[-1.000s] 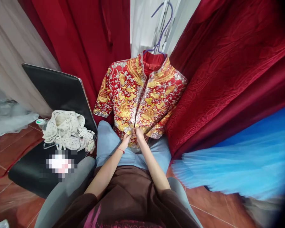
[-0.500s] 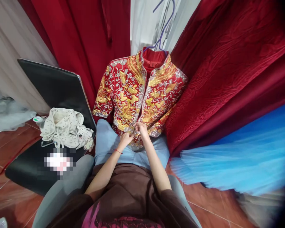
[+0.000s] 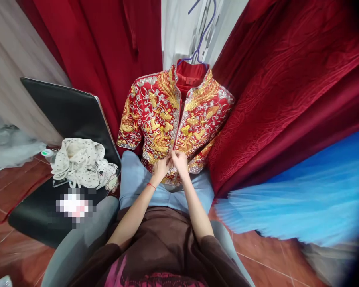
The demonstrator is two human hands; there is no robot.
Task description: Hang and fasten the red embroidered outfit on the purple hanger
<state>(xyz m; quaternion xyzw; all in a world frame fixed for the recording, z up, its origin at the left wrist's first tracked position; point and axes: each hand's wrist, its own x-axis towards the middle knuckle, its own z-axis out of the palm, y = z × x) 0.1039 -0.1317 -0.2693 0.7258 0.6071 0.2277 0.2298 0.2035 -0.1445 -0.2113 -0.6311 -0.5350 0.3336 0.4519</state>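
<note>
A red jacket (image 3: 167, 115) thick with gold and silver embroidery hangs on a purple hanger (image 3: 201, 36) in front of me, its hem resting on my knees. My left hand (image 3: 160, 170) and my right hand (image 3: 180, 162) meet at the front opening near the hem. Both pinch the two edges of the jacket together, fingers closed. A red string circles my left wrist. What lies between the fingertips is too small to make out.
A black chair (image 3: 66, 119) stands to my left with a spotted white cloth bag (image 3: 80, 161) on its seat. Dark red drapes (image 3: 287, 87) hang behind and to the right. A blue tulle skirt (image 3: 302, 199) spreads at the right over the red tiled floor (image 3: 6, 247).
Both hands have crept a little higher up the jacket's front opening, staying pinched on its edges. The view shifted slightly.
</note>
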